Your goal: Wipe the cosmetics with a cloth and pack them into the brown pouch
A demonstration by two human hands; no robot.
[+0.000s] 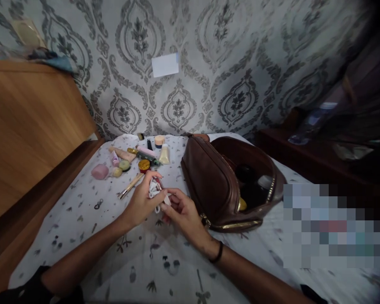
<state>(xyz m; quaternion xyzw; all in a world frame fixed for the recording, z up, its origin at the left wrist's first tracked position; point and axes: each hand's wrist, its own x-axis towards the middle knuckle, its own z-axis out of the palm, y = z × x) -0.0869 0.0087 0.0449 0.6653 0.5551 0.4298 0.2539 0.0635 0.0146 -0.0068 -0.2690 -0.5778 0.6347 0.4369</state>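
Observation:
My left hand (144, 200) is closed round a bunched white cable (153, 190), its loops showing between thumb and fingers. A small reddish, shiny tube (158, 183) also sits in that grasp; its kind is unclear. My right hand (185, 213), a dark band on its wrist, pinches a white end piece of the bundle, with its lower fingers partly hidden. Just beyond my left hand lie a gold-and-silver cosmetic tube (129, 187) and a red jar with a yellow lid (144, 165). To the right stands a brown leather bag (209, 181), unzipped, with dark items and something yellow inside.
Several cosmetics are spread at the back left, among them a pink pouch-like item (100, 171), a cream tube (165, 154) and a jar (159, 141). A wooden cabinet (34, 135) borders the left. A clear bottle (313, 122) lies at right. Patterned wallpaper is behind.

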